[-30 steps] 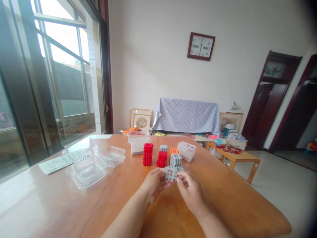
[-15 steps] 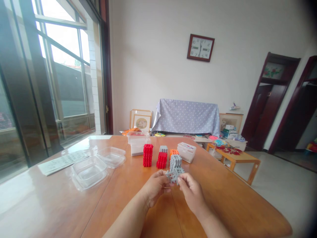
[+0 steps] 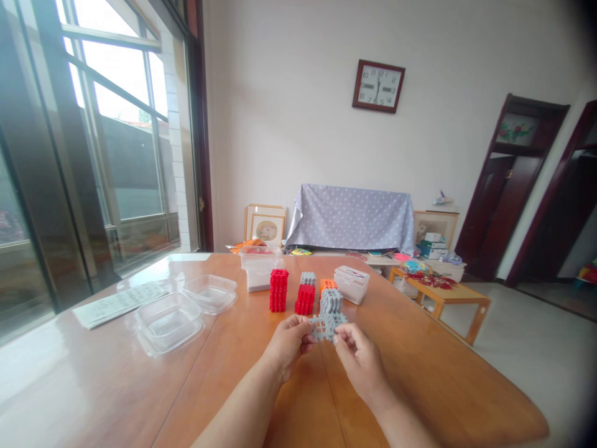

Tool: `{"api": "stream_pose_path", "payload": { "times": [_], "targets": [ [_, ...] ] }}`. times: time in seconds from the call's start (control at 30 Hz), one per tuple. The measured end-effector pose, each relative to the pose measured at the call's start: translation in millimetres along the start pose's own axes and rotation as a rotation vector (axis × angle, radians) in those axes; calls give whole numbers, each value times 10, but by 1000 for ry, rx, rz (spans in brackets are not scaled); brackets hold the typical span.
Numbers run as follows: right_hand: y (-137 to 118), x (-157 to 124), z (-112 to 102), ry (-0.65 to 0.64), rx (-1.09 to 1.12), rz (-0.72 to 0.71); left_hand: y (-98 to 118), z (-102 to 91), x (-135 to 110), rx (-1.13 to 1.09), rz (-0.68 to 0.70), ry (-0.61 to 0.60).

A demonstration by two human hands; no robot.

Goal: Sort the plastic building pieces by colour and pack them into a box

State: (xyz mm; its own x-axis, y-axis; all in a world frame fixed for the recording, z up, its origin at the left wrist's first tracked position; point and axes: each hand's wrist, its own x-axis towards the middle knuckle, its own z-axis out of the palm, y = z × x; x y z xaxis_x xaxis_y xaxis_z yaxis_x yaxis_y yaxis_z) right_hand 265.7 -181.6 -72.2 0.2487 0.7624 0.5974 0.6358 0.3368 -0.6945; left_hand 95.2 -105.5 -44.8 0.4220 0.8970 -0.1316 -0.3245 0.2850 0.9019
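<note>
Between my two hands are grey lattice building pieces (image 3: 323, 328), held above the table with their square holes facing me. My left hand (image 3: 293, 341) pinches them at the left edge, and my right hand (image 3: 358, 350) grips the right edge with thumb and fingertips. Whether the pieces are joined, I cannot tell. Just behind them stands a grey stack (image 3: 331, 301) of similar pieces, with an orange stack (image 3: 328, 285) beyond it. To the left are a short red stack (image 3: 305, 300), a taller red stack (image 3: 278, 290) and another grey stack (image 3: 308, 279).
On the wooden table (image 3: 224, 386), two clear plastic trays (image 3: 168, 323) lie left beside printed sheets (image 3: 119, 305). Clear tubs (image 3: 262, 270) stand behind the red stacks, and a lidded box (image 3: 351, 285) stands right. A small low table (image 3: 450, 297) is beyond the right edge.
The grey pieces have turned flatter toward me, showing their holes more plainly. My left hand has shifted slightly up and left; the stacks stay put.
</note>
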Motion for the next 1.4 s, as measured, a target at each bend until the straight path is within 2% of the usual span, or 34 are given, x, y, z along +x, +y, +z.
{"api": "stream_pose_path", "payload": {
  "times": [0.1, 0.3, 0.57, 0.73, 0.83, 0.97, 1.03, 1.17, 1.4],
  "targets": [
    [0, 3, 11, -10, -46, -29, 4, 1, 1, -30, -9, 3],
    [-23, 13, 24, -14, -163, 40, 3, 13, -11, -47, -28, -14],
    [-86, 4, 29, -26, -353, 19, 1, 19, -23, -68, -47, -51],
    [-125, 3, 17, -35, -354, 71, 8, 47, -50, -70, -44, -125],
    [-77, 29, -22, 15, -351, 104, 34, 64, -75, -45, -47, -155],
    [43, 98, -111, 134, -415, 215, 55, 63, -77, 2, -44, -96],
    [87, 134, -145, 152, -460, 263, 48, 60, -69, 21, -47, -70],
    [120, 186, -145, 121, -512, 294, 14, 63, -54, 72, -57, -54],
    [169, 208, -98, 71, -515, 264, -9, 66, -33, 59, -61, -57]
  ]
}}
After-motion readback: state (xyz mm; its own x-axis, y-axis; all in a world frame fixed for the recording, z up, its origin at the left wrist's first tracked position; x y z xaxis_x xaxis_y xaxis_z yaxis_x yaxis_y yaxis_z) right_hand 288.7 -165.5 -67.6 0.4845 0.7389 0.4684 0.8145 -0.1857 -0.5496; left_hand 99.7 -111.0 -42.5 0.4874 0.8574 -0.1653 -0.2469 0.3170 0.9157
